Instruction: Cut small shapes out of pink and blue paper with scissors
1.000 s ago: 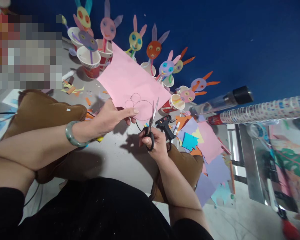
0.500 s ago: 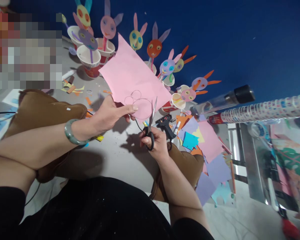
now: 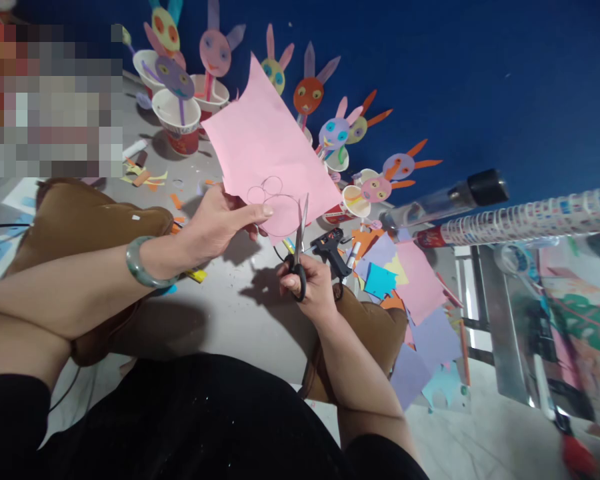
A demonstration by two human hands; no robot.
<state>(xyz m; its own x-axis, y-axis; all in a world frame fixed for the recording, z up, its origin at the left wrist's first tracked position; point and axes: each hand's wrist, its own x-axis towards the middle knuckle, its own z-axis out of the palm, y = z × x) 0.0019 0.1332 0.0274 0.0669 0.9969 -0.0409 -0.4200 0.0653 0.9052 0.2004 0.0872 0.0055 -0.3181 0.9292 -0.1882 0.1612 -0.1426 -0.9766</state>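
My left hand (image 3: 225,220) pinches the lower left edge of a pink sheet of paper (image 3: 275,143), thumb on top. Near that thumb, one large and two small circles are drawn on the sheet. My right hand (image 3: 313,283) grips a pair of scissors (image 3: 301,243) with black handles, fingers through the loops. Pointing up, the slightly parted blades meet the sheet's lower edge beside the large circle's right side. The sheet is held up off the table, tilted, and hides parts of the cups behind it.
Paper cups (image 3: 177,120) with rabbit-faced paper figures (image 3: 309,97) line the blue wall. A black glue gun (image 3: 333,250) lies right of the scissors, beside coloured paper sheets (image 3: 433,333). A long stack of cups (image 3: 520,217) reaches right. Brown cushions (image 3: 90,240) flank the table's near side.
The pink sheet has turned a little, its top corner swinging up and to the right. Both hands keep nearly the same place, and the scissors stay at the sheet's lower edge.
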